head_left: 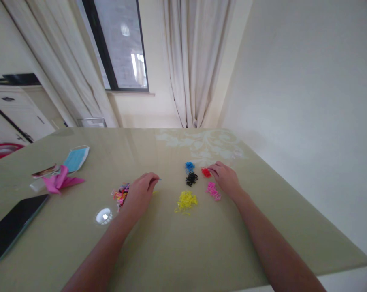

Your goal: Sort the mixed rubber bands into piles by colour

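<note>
My left hand is closed in a pinch above the table, with a tiny bluish bit, seemingly a small rubber band, poking out at its fingertips. Partly behind that wrist lies a mixed-colour heap of small rubber bands. My right hand has its fingertips pinched together at the edge of the red rubber bands; whatever is between them is hidden. Near it are separate piles: blue bands, black bands, pink bands and yellow bands.
On the left of the table lie a black-screened phone, a pink folded paper shape and a blue face mask. A shiny round spot shows near my left forearm. A wall borders the right side.
</note>
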A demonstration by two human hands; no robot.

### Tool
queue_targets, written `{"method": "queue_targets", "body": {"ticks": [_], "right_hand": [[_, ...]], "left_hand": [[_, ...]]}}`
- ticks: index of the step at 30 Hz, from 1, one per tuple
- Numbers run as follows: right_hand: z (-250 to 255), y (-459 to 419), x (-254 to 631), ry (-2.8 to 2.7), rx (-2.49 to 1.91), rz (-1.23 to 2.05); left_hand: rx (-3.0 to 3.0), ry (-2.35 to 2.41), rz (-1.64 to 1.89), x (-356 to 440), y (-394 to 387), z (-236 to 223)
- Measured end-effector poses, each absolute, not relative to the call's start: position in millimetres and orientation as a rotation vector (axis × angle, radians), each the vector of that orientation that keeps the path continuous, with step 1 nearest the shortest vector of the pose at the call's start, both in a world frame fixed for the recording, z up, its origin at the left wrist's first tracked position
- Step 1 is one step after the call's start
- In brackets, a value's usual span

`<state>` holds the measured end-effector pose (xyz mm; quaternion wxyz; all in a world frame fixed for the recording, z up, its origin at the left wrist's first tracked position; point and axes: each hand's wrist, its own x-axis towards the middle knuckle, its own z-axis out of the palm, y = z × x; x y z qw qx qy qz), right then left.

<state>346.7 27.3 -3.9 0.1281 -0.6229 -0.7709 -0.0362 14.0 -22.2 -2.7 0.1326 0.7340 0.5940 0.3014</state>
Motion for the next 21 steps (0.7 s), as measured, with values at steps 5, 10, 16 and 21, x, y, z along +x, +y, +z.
{"method": "queue_targets", "body": {"ticks": [5, 10, 16, 21], "right_hand": [[-7.8, 29.2, 347.9, -2.26, -1.827, -0.138], [-4.0, 27.4, 349.9, -2.167, -1.796, -0.096], [9.1, 10.7, 327.3, -1.999, -1.272, 0.143], [11.9, -18.9, 286.6, -2.065, -0.898, 0.397]], "left_hand": [[2.103, 1.644, 0.98, 17.8, -23.8, -2.0], [1.941, 1.495, 1.1, 24.2, -26.0, 1.8], [1.695, 1.246, 1.191, 35.9, -30.3, -0.3], [1.593, 1.101, 1.152, 47.9, -38.5, 0.7]]}}
